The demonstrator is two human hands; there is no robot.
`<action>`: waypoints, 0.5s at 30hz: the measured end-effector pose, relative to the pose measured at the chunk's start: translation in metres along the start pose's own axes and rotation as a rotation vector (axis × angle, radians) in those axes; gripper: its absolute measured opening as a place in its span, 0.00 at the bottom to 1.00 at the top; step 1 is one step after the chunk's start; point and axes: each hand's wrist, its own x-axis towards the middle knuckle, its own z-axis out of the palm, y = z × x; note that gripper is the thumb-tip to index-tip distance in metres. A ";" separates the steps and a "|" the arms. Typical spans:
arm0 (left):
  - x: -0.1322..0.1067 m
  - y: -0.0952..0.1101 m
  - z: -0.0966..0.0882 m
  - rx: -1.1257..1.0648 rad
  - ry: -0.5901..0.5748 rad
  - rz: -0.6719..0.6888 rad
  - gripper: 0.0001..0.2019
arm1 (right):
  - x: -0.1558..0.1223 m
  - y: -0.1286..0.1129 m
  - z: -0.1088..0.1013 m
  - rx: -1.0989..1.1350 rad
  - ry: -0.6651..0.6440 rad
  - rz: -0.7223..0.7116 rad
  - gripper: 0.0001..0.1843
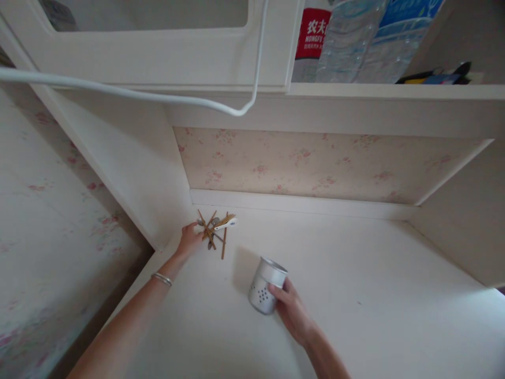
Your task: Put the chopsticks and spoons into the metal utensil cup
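A small pile of wooden chopsticks and spoons (216, 227) lies near the back left corner of a white desk top (355, 273). My left hand (189, 239) reaches into the pile's left side, fingers curled around some of the utensils; a thin bracelet sits on that wrist. My right hand (290, 305) grips a silver metal holder with small holes (266, 285), tilted with its open mouth facing up and away, just above the desk surface.
A white side panel (130, 173) walls the desk's left, floral wallpaper (315, 166) backs it. A white cable (158, 95) hangs overhead. The shelf above carries water bottles (355, 42) and a red-labelled pack (311, 37).
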 end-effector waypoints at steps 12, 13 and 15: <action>-0.097 -0.083 0.006 -0.132 0.081 0.159 0.18 | 0.184 -0.028 0.024 -0.787 0.373 -0.430 0.39; -0.097 -0.083 0.006 -0.153 0.084 0.142 0.17 | 0.192 -0.028 0.026 -0.797 0.374 -0.446 0.38; -0.096 -0.083 0.007 -0.187 0.086 0.121 0.15 | 0.203 -0.027 0.030 -0.820 0.372 -0.472 0.36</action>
